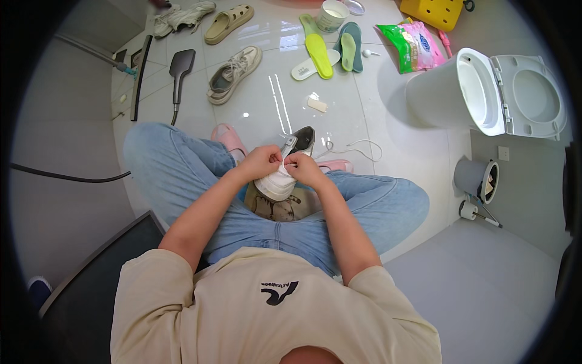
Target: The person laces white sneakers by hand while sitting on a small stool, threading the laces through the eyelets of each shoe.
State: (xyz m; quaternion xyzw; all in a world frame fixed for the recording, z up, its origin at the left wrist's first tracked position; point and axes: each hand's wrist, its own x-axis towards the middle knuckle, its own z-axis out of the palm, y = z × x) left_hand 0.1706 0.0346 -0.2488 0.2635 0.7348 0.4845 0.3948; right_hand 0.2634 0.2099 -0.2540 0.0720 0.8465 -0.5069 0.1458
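A white sneaker [276, 184] is between my knees, toe towards me, with its dark-lined opening [305, 138] facing away. My left hand [263, 162] grips the shoe by the lacing area, fingertips pinched close to the tongue [289, 144]. On the other side, my right hand [305, 169] pinches what looks like the white shoelace at the eyelets. A loose length of white shoelace [376, 148] curls over the floor tiles to the right. Beneath the toe shows a beige surface with a cat print [273, 209]. My fingers hide most of the eyelets.
Ahead on the tiles are another sneaker [234, 75], a beige clog [228, 23], several insoles [319, 54], a white tub [332, 16] and a beige block [317, 104]. A shower head [182, 63] lies left. A toilet [436, 95] and grey bin [470, 178] stand right.
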